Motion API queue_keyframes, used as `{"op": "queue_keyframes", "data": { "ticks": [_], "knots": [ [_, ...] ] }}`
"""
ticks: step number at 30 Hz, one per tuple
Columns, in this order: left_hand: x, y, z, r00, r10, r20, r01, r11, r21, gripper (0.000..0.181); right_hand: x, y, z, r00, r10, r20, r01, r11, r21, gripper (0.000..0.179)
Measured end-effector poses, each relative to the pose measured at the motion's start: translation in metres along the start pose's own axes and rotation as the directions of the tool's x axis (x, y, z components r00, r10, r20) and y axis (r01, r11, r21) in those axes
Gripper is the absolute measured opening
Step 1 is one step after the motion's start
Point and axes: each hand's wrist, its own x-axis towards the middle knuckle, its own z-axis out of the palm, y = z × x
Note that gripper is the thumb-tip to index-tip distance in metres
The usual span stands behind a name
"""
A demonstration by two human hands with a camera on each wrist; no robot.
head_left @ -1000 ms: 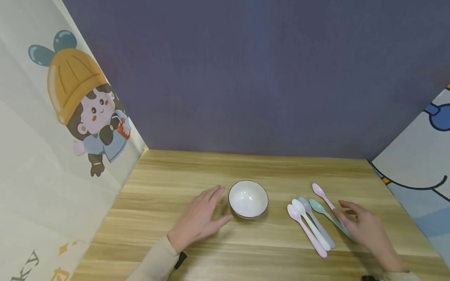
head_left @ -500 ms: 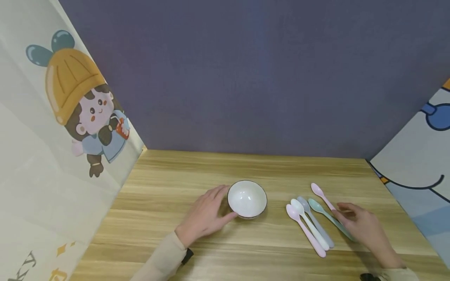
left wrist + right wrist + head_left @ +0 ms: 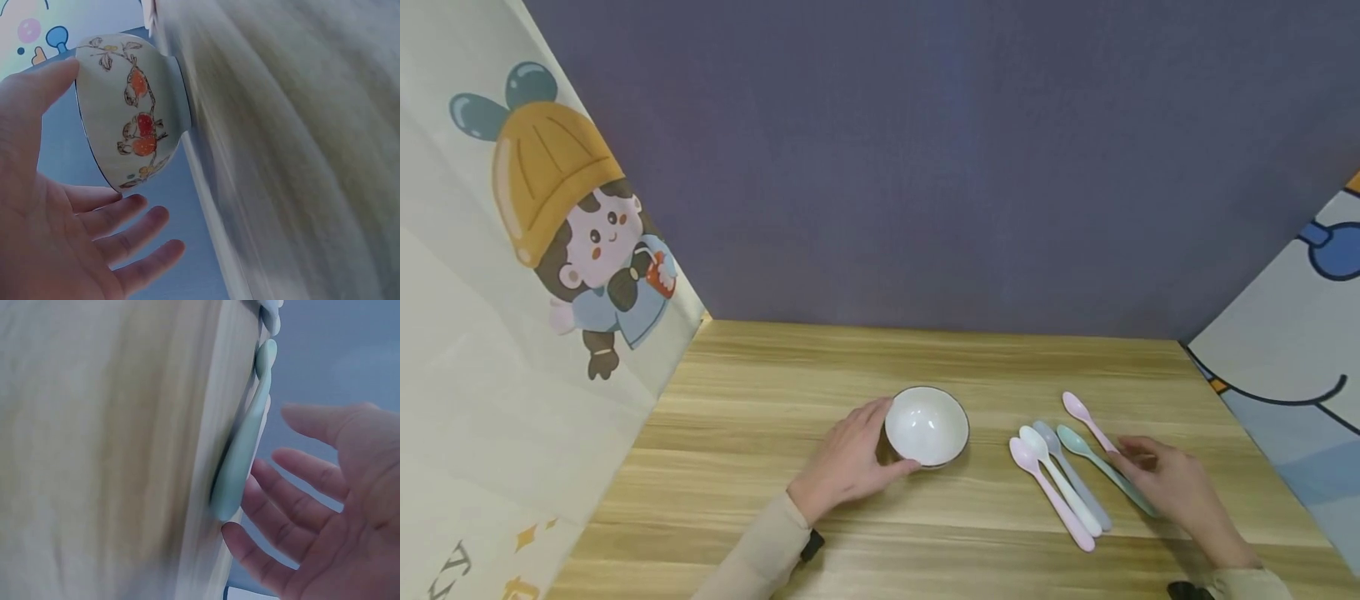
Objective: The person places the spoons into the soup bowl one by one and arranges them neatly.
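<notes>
My left hand (image 3: 850, 458) holds a white bowl (image 3: 927, 427) by its left side, thumb on the near rim and fingers at the far rim. In the left wrist view the bowl (image 3: 128, 112) stands upright on the table, its outside painted with orange fruit. Over at the right, my right hand (image 3: 1176, 487) hovers with loosely bent fingers above the handle ends of a green spoon (image 3: 1105, 463) and a pink spoon (image 3: 1078, 408). The pink handle's end is hidden by the hand. In the right wrist view the fingers lie close beside the green spoon (image 3: 240, 456); contact is unclear.
A second pink spoon (image 3: 1054, 495), a white spoon (image 3: 1066, 487) and a grey spoon (image 3: 1078, 481) lie side by side between the bowl and the right hand. The wooden table (image 3: 775, 375) meets a dark back wall (image 3: 925, 167) and printed side panels.
My left hand has moved right to the bowl, and its thumb and fingers now touch the rim. The right hand and the spoons look nearly unchanged.
</notes>
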Motion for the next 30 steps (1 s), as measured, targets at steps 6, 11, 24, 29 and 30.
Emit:
{"op": "queue_keyframes", "data": {
  "ticks": [6, 11, 24, 29, 30],
  "knots": [
    [0.003, 0.000, -0.001, 1.000, -0.001, 0.002, 0.001, 1.000, -0.021, 0.107, 0.003, 0.002, 0.000, 1.000, 0.004, 0.018, -0.004, 1.000, 0.001, 0.059],
    [0.005, 0.001, -0.001, 1.000, 0.009, 0.002, -0.008, 1.000, -0.025, 0.109, 0.006, 0.004, -0.001, 0.999, 0.008, 0.051, -0.008, 1.000, 0.000, 0.058],
    [0.005, 0.003, -0.005, 0.998, -0.018, 0.064, 0.021, 0.999, -0.042, 0.112, 0.012, 0.010, -0.002, 0.995, 0.035, 0.097, -0.034, 0.999, -0.005, 0.056],
    [0.005, 0.002, -0.005, 0.998, -0.016, 0.064, 0.020, 0.999, -0.050, 0.111, 0.013, 0.010, 0.000, 0.995, 0.035, 0.095, -0.035, 0.999, -0.012, 0.052],
    [0.004, 0.002, -0.004, 0.998, -0.017, 0.065, 0.021, 0.999, -0.051, 0.111, 0.013, 0.010, 0.000, 0.995, 0.035, 0.093, -0.034, 0.999, -0.013, 0.051]
  ]
}}
